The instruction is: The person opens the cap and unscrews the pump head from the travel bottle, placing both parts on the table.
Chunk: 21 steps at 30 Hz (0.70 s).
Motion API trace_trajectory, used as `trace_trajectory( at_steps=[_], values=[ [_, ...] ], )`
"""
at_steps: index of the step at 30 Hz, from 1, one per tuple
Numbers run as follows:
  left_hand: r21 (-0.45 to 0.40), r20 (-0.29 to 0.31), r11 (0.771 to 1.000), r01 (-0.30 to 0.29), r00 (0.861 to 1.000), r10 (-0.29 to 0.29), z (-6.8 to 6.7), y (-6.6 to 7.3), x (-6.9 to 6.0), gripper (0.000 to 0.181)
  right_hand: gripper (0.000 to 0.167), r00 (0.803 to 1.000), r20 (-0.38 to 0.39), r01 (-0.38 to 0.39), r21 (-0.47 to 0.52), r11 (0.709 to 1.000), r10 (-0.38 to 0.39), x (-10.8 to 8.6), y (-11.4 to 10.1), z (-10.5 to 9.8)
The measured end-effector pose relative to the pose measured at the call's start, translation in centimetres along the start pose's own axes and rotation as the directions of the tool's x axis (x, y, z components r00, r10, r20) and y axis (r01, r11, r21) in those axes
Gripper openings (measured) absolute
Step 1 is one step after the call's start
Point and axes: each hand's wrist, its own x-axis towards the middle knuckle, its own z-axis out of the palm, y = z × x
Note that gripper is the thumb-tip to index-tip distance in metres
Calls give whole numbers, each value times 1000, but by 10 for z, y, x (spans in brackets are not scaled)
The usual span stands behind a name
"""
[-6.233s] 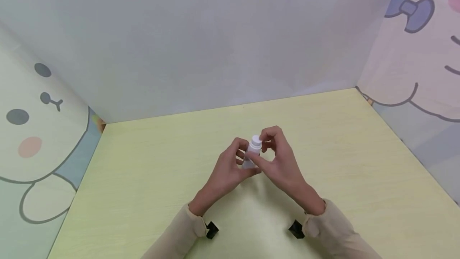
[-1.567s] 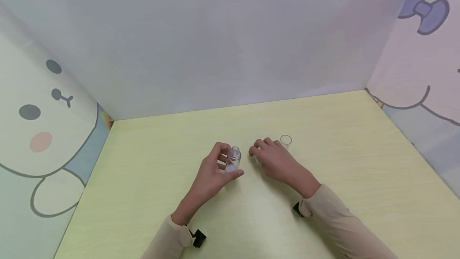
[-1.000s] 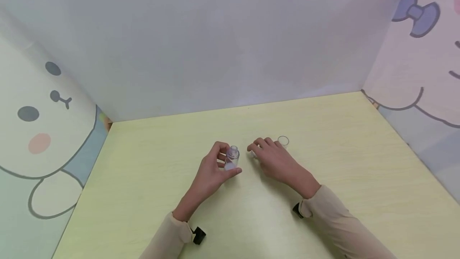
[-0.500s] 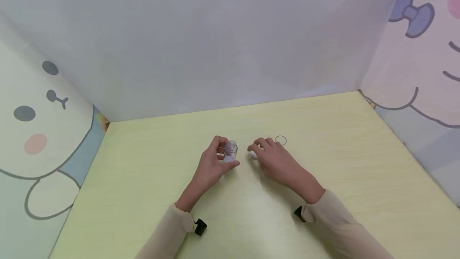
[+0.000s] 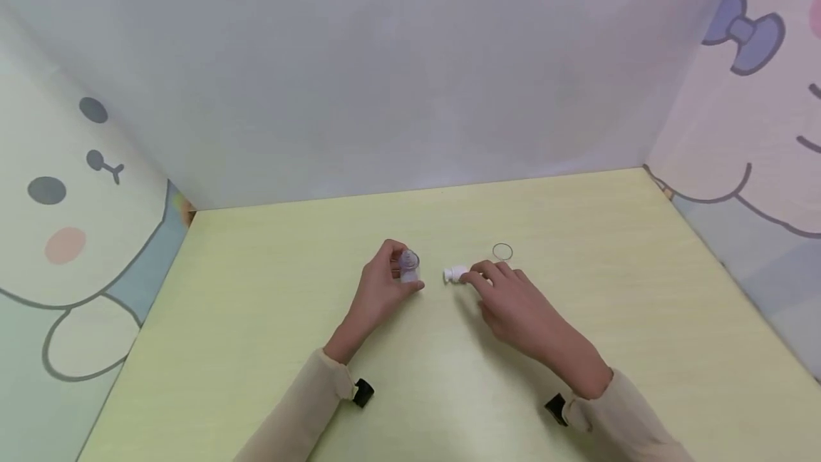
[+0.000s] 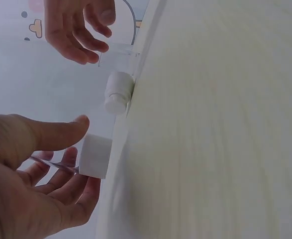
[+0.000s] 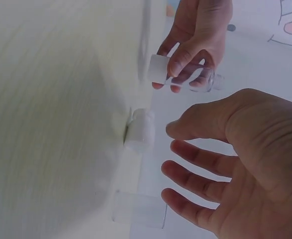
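Note:
My left hand (image 5: 380,287) grips a small clear bottle (image 7: 193,82) with a white base (image 6: 95,156), held a little above the table. The bottle's narrow clear neck points up and has no cap on it. On the table to the right of the bottle, a white stepped bottle top (image 5: 455,274) lies on its side. My right hand (image 5: 516,309) hovers just right of this top, its fingers loosely bent and apart from it in the right wrist view. Behind the right fingers stands a clear cup-shaped cover (image 7: 141,209), its round rim facing up.
The pale wooden table (image 5: 288,269) meets a grey wall (image 5: 410,91) at the back. Side panels with cartoon faces stand left (image 5: 96,234) and right (image 5: 737,113). A black wrist device (image 5: 363,392) sits at the left cuff, another (image 5: 556,409) at the right.
Earlier both hands held the bottle with its white top on. Since then the top has come off and been laid on the table. My right hand has released it and drawn back right.

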Motion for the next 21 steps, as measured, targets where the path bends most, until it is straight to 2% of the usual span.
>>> trace_trajectory(
  at_steps=[5, 11, 21],
  values=[
    [0, -7, 1000, 18, 1000, -17, 1, -4, 1, 53, 43, 1000, 7, -12, 11, 1000, 12, -10, -1, -2],
    [0, -8, 1000, 11, 1000, -11, 1, -7, 3, 53, 45, 999, 15, -43, 42, 998, 42, -19, 0, -2],
    [9, 2, 1000, 11, 1000, -11, 2, -9, 4, 54, 47, 999, -6, -45, 39, 998, 46, -34, 11, -6]
  ],
)
